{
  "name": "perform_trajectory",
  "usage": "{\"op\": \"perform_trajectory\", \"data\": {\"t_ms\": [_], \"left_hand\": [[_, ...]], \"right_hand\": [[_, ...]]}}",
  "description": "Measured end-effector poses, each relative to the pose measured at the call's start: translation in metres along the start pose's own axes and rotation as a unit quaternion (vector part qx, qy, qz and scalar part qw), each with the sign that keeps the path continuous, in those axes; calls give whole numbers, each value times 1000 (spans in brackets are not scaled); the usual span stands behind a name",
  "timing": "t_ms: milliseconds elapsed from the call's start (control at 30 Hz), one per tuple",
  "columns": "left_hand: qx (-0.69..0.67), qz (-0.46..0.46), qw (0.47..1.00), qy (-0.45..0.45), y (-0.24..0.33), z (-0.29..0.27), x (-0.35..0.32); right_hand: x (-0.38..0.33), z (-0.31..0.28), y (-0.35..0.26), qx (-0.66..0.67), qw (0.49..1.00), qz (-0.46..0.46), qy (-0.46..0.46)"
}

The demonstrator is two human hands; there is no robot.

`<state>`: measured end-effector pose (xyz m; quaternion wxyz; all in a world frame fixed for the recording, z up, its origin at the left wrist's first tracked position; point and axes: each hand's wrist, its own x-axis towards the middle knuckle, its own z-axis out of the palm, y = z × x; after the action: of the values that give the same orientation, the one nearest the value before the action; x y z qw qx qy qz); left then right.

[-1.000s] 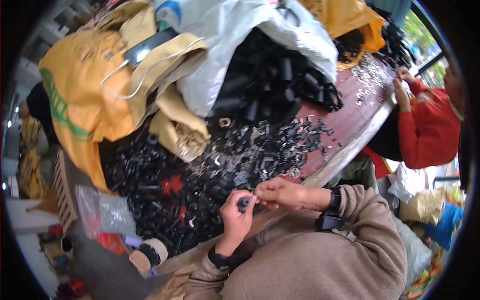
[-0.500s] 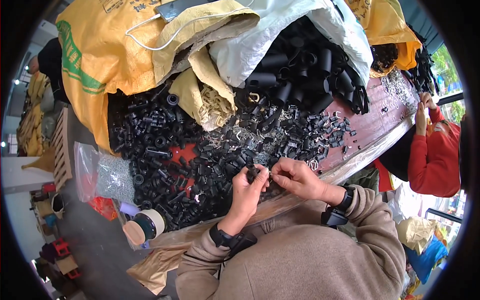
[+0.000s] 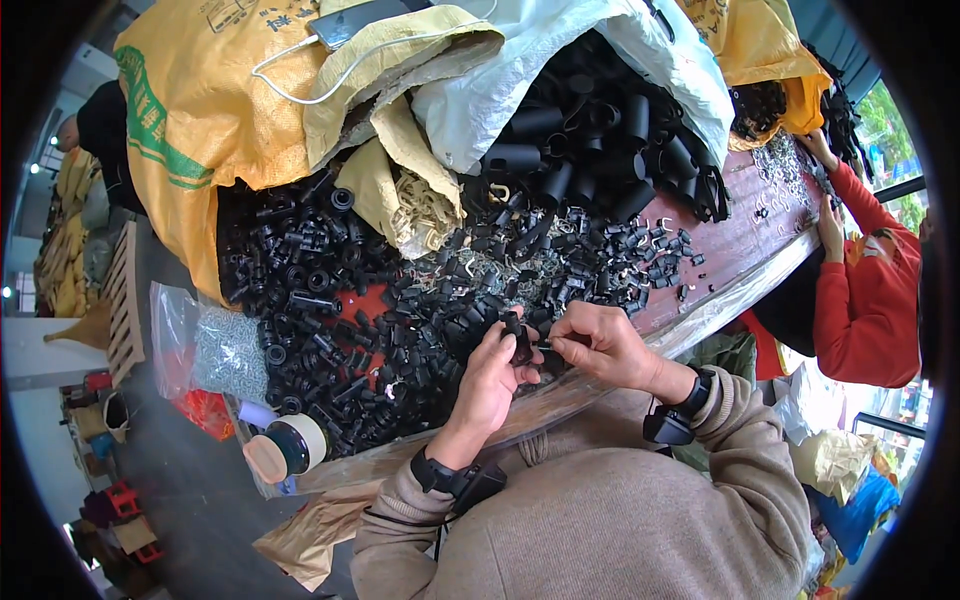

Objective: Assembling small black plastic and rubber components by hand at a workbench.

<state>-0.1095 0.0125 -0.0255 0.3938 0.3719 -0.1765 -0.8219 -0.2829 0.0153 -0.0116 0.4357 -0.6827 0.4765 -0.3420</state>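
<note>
My left hand (image 3: 487, 385) is closed round a small black plastic part (image 3: 514, 326), held over the front edge of the heaped table. Just to its right, my right hand (image 3: 606, 346) pinches a thin, pale piece against or very near that part; the piece is too small to name. Beyond both hands lies a loose pile of small black plastic pieces (image 3: 640, 262), mixed with tiny metal bits. Farther left is a heap of ringed black plastic fittings (image 3: 300, 245).
Black tubes (image 3: 555, 182) spill from a white sack (image 3: 460, 110). A yellow sack (image 3: 215, 120) carries a phone (image 3: 375, 18) on a white cable. A clear bag of small metal parts (image 3: 228, 355) and a jar (image 3: 300, 444) stand left. A person in red (image 3: 868, 290) works at right.
My left hand has turned the black part more upright, and my right hand has drawn slightly away from it. The person in red has reached farther out over the table.
</note>
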Motion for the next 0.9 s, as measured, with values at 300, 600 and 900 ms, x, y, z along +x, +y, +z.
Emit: {"op": "perform_trajectory", "data": {"t_ms": [300, 600, 900], "left_hand": [[64, 0, 998, -24, -7, -15, 1], [92, -11, 996, -20, -9, -12, -4], [149, -16, 985, -84, -12, -8, -11]], "right_hand": [[6, 6, -4, -41, 995, -93, -3], [8, 11, -5, -158, 975, -154, -24], [2, 9, -8, -203, 968, -143, -37]]}}
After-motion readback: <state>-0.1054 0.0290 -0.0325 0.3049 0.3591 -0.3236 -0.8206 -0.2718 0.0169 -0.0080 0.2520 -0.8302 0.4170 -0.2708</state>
